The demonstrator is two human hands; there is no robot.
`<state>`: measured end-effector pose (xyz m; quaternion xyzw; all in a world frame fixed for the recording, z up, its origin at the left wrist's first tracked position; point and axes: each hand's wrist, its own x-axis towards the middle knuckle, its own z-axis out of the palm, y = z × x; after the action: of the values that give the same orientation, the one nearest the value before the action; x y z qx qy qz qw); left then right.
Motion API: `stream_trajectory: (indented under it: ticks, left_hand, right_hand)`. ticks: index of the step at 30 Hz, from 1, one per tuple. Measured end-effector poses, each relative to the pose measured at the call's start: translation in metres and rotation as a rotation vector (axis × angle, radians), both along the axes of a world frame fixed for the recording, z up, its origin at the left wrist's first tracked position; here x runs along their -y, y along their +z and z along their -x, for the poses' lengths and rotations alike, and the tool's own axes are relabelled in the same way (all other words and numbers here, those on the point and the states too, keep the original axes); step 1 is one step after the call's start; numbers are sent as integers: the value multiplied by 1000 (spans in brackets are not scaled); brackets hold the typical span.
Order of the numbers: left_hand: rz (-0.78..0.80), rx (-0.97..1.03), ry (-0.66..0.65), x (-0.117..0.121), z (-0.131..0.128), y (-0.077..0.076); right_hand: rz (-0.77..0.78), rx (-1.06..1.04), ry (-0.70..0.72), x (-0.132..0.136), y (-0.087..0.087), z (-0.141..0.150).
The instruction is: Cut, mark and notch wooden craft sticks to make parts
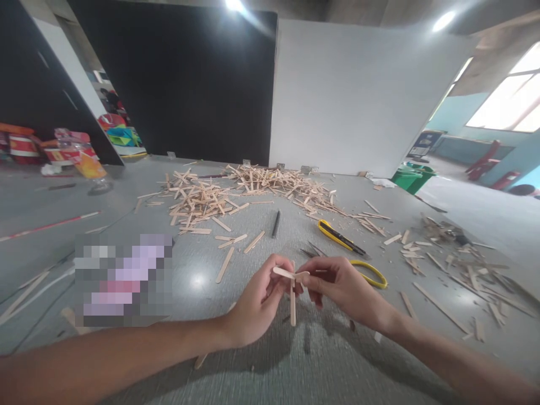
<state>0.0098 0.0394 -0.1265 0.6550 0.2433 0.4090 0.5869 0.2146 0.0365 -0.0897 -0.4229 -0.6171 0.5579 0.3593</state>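
Observation:
Between my two hands, raised over the grey table (177,371), are crossed wooden craft sticks (293,306). One stick points down toward me and others meet it near its upper end. My left hand (259,301) is closed on the sticks from the left, thumb and fingers pinching near the crossing. From the right, my right hand (337,284) pinches the end of a short stick by the joint. Fingers hide part of the crossing, so how the sticks are joined cannot be made out. Scissors (371,273) with yellow handles lie just behind my right hand.
Behind my hands lie a dark pen-like stick (276,224) and a yellow utility knife (341,236). Heaped craft sticks (198,199) spread along the black and white panels (337,95). Loose sticks and scraps (481,281) cover the right side. A plastic bottle (90,163) stands far left.

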Motion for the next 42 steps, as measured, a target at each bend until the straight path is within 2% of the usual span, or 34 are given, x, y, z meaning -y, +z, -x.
stream_trajectory:
  ticks: [5,10,25,33,38,42]
  left_hand:
    - [6,-13,-9,0,1,0]
    - [-6,-29,-6,1,0,2]
    - [2,-10,62,0,-1,1]
    - [-6,-44,9,-1,-1,2]
    - [-51,-107,98,1,-2,1]
    - [-100,-199,227,-5,1,-3]
  right_hand:
    - [31,35,16,2,6,0]
    - [69,23,60,0,3,-1]
    - [26,36,-77,-3,-2,-6]
    - [125,-71,-6,1,6,-6]
    - [91,-130,-91,-2,17,-15]
    - [-21,12,-199,-3,30,-18]
